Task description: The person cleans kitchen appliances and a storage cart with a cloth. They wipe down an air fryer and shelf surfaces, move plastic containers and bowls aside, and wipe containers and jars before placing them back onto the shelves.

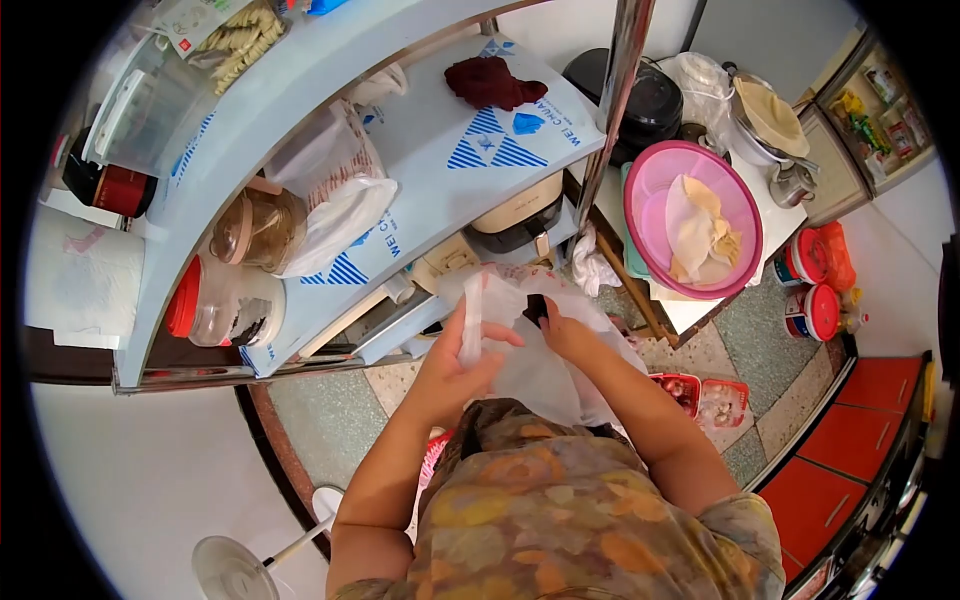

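Observation:
A whitish translucent plastic bag [530, 365] hangs in front of my body, between my two hands. My left hand [455, 365] has the bag's handle looped over it, with its fingers apart and curved toward the bag. On the other side, my right hand [565, 330] pinches a small black item [537, 309] at the bag's upper part. What lies inside the bag cannot be made out.
A shelf [420, 180] ahead holds jars, a white bag and a dark red cloth [492, 83]. A pink basin [693, 220] with a pale cloth stands at the right. Red-lidded tubs [822, 312] and red containers [680, 393] are on the floor; red cabinets [840, 460] stand lower right.

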Available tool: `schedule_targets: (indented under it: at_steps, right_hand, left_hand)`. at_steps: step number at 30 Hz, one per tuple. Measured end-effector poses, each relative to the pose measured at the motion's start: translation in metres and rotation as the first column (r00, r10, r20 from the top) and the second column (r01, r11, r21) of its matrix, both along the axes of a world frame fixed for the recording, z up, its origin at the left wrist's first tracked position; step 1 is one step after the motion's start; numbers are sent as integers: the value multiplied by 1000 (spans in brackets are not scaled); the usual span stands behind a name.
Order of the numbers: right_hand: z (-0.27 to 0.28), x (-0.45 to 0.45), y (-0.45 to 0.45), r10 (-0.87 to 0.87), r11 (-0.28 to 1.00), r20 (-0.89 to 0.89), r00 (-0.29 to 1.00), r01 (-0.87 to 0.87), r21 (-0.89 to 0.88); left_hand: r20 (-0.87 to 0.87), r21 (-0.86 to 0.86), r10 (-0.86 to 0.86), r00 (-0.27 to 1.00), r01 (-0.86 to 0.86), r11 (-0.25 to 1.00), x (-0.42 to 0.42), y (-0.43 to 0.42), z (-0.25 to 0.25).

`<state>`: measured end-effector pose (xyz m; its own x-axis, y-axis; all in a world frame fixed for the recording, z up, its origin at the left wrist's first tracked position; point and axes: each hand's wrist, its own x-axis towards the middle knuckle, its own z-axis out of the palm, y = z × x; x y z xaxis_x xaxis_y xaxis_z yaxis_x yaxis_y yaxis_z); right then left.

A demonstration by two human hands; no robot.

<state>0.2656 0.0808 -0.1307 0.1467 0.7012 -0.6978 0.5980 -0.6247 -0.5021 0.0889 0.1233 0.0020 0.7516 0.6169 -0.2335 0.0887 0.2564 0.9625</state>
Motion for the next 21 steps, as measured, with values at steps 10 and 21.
schedule_targets:
  at_steps: [10, 21]
  right_hand:
    - [-110, 7, -21, 255, 814, 129, 958, -285, 505]
    - [-51, 60, -21, -4, 954, -370, 929, 115, 278]
  left_hand:
    - [-266, 799, 242, 933, 73, 596, -32, 26, -56]
    - [-684, 693, 266, 679, 490, 530, -31, 20, -47]
